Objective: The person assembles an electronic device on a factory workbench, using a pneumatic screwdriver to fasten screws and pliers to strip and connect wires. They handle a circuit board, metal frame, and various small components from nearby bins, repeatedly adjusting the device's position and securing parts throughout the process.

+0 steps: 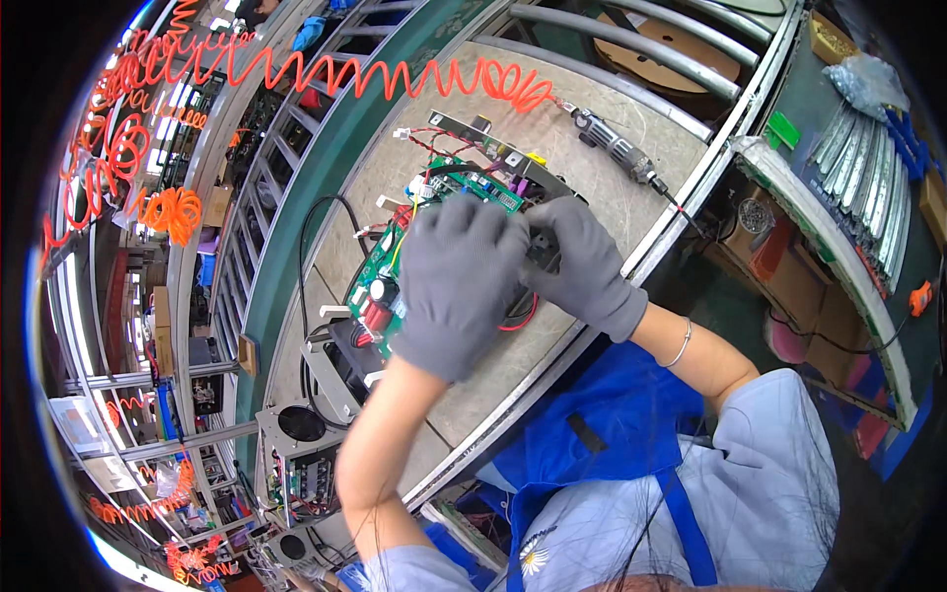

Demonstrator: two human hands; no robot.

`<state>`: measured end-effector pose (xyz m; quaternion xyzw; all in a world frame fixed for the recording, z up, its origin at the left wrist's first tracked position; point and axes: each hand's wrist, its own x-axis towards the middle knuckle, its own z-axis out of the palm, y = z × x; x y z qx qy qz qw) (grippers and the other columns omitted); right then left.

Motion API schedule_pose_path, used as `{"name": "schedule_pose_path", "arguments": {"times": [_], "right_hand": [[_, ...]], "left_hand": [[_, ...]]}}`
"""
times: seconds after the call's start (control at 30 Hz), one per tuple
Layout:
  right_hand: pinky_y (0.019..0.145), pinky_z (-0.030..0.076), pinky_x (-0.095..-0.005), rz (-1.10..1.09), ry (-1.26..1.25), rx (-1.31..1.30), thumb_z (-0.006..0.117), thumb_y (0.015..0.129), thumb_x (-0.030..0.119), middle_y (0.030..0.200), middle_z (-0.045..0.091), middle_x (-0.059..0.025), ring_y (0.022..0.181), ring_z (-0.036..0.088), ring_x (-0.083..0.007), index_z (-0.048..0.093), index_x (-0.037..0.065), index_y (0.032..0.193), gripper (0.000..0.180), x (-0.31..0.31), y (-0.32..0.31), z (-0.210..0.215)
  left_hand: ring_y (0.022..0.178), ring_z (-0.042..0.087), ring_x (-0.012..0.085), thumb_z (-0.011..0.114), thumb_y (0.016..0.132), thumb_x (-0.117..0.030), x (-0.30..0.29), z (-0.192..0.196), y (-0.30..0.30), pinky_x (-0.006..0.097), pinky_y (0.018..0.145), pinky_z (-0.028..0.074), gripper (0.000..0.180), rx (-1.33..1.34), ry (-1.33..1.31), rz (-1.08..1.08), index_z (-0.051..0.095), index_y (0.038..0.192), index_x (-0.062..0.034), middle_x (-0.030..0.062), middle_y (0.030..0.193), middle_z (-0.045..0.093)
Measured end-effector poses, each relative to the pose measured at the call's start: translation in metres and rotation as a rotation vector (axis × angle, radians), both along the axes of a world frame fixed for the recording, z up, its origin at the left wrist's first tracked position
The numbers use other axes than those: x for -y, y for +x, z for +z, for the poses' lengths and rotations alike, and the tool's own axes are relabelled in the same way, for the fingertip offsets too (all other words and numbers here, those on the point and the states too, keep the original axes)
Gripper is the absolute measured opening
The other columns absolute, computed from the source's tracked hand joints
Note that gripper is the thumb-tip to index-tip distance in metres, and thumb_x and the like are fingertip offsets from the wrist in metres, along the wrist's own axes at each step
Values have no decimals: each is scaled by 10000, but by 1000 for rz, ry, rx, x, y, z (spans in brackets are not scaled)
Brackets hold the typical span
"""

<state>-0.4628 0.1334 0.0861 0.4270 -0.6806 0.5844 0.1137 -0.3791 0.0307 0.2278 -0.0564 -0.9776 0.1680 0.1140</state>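
In the head view a green circuit board (pixel 375 259) lies on the worktop, with capacitors, red parts and wires on it. My left hand (pixel 454 286), in a grey glove, rests over the board's middle with its fingers bent and their tips hidden. Close beside it, my gloved right hand (pixel 587 266) has thumb and fingers closed at a small dark part (pixel 541 247), which they mostly cover. A long metal bar (pixel 493 150) with red and black wires lies along the board's far side. Some red wire (pixel 523 314) loops out beneath my hands.
An electric screwdriver (pixel 617 146) lies at the far right, joined to a coiled orange hose (pixel 395 77). A grey metal housing with a fan (pixel 301 424) stands at left. Metal rollers (pixel 631 49) run behind. Metal strips (pixel 863 183) lie on the right-hand shelf.
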Motion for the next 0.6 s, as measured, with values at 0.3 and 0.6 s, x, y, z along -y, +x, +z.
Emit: {"name": "schedule_pose_path", "arguments": {"times": [0.3,0.6], "right_hand": [[663,534,-427,44,165,62,657,833,226,866,596,-144,748,628,-339,601,43,961,230,7,-7,-17],[650,523,-446,-8,148,115,619,886,278,819,609,-166,729,629,-349,638,54,881,225,11,-10,-9]], "left_hand": [[798,646,266,739,776,-246,37,-4,-52,395,635,480,152,-11,272,-111,738,918,-192,19,902,682],[672,643,276,726,783,-306,36,-7,-60,407,572,470,164,57,152,-89,744,923,-223,38,831,647]]}}
